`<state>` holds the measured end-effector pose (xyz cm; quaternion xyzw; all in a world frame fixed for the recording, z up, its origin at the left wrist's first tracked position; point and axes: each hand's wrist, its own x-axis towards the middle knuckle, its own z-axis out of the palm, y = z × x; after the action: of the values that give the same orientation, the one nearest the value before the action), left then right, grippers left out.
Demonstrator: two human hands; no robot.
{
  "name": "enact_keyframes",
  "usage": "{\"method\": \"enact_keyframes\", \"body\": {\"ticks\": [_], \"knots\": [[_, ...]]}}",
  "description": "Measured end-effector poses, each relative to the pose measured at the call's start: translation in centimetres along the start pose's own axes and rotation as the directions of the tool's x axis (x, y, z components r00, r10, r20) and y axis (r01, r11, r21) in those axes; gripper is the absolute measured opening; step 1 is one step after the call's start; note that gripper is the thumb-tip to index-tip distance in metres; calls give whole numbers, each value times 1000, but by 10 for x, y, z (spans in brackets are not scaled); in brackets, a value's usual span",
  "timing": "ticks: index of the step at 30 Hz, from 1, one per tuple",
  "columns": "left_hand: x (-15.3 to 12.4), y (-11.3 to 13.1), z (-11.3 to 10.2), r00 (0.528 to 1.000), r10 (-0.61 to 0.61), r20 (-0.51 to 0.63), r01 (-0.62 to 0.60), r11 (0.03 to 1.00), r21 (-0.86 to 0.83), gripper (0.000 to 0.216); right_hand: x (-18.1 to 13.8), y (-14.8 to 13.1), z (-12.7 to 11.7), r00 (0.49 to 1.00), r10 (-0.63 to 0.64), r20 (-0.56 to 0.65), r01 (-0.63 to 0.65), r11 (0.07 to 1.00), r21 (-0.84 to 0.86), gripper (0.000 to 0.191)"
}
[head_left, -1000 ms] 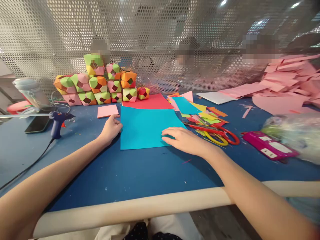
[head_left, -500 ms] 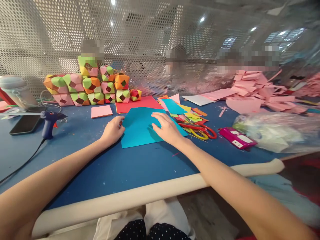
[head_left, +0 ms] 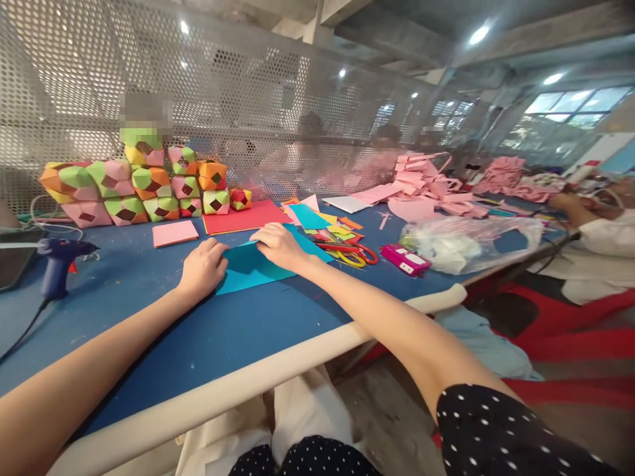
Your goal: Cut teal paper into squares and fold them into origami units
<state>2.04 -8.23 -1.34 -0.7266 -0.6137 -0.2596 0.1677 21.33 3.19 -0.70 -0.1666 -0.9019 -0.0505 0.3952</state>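
Risking a stray crease in the bright blue rectangular paper sheet [head_left: 248, 270], between the dark blue tabletop [head_left: 208, 344]'s near and far edges, through uneven pressure; pinching its far edge with the palm-down right hand [head_left: 280, 246]; holding the left hand [head_left: 202, 270] near, with curled fingers at the sheet's left edge; cannot tell whether gripping.

Paper sheet [head_left: 245, 270]: bright blue. Table [head_left: 173, 350]: darker blue; edge [head_left: 248, 381], cream. Sleeve [head_left: 491, 430]: black with white dots. Glue gun [head_left: 54, 271]: navy, red trigger [head_left: 73, 266]. Paper balls [head_left: 151, 182]: pink, green, orange, yellow, red.
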Motion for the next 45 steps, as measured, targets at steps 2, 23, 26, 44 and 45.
{"method": "enact_keyframes", "body": {"ticks": [2,23,26,44,45], "knots": [[2,-1,0,999,-46,7,46,999,-25,32,-2,3,5,999,32,-35,-32,999,9,20],[8,-21,8,917,-368,156,392,755,-525,34,-28,17,-4,991,18,-133,-6,996,90,23],[6,-24,10,909,-382,164,406,734,-544,34,-30,16,-6,992,-2,-128,18,992,124,25],[0,-48,-10,929,-65,365,262,812,-522,30,-54,38,-3,950,-232,211,212,971,110,36],[-1,-48,-11,932,-35,361,230,828,-512,29,-54,39,-5,946,-248,211,228,967,115,37]]}}
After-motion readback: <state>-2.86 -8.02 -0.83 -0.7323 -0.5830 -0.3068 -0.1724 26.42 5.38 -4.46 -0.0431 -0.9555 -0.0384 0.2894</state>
